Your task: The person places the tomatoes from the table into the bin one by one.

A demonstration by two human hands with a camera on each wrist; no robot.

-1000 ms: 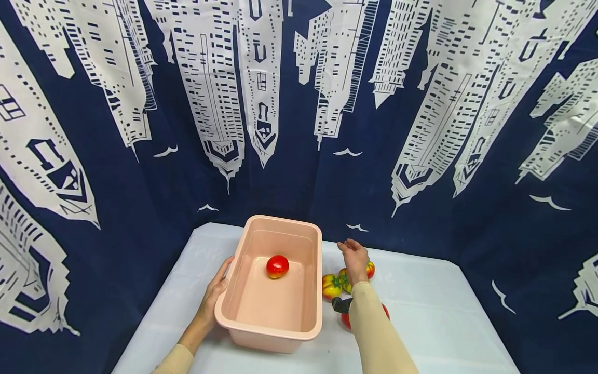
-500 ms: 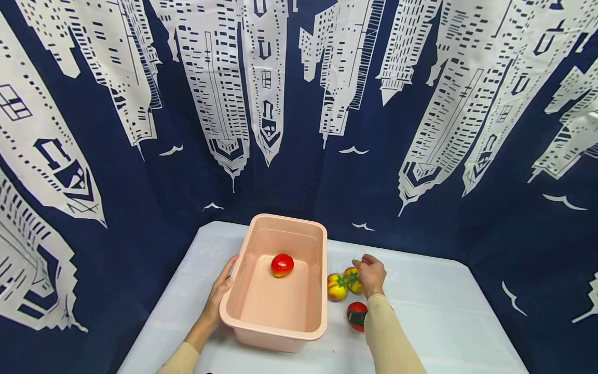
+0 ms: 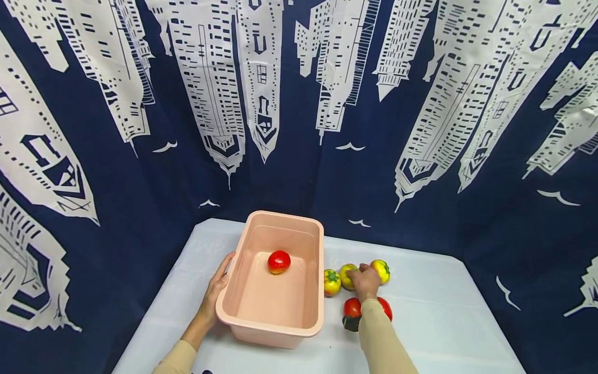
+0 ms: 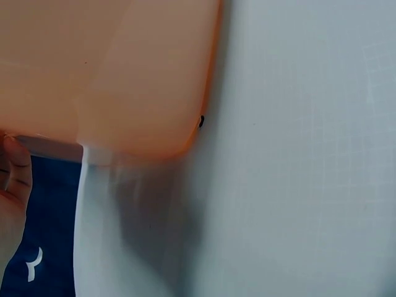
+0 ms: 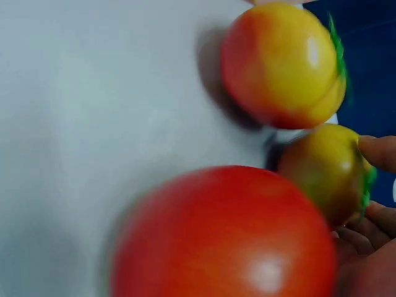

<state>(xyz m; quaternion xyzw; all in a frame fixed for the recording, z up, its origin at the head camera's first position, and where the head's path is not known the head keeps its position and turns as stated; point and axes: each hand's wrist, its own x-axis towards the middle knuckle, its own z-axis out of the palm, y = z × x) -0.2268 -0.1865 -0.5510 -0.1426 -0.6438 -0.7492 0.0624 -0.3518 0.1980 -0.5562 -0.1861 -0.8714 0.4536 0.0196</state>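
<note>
My left hand (image 3: 216, 293) holds the left wall of a pink plastic tub (image 3: 299, 329), its fingertips right at the rim. One red tomato (image 3: 279, 262) lies inside the tub. To the tub's right, my right hand (image 3: 366, 283) reaches down to the middle of three yellow tomatoes. In the right wrist view, thumb and fingers pinch this yellow tomato (image 5: 315, 170) near its green top. Another yellow tomato (image 3: 332, 283) is beside the tub, and a third (image 3: 381, 271) lies just right of the hand.
Two red tomatoes lie nearer the front, one left (image 3: 352, 307) and one right (image 3: 385, 309) of the right forearm, which partly hides them. A white cloth covers the table (image 3: 434, 311). Behind hangs a dark blue curtain (image 3: 289, 192) with white buildings.
My right hand has come down from above the yellow tomatoes onto the middle one, uncovering the far right one. The left hand stays at the tub.
</note>
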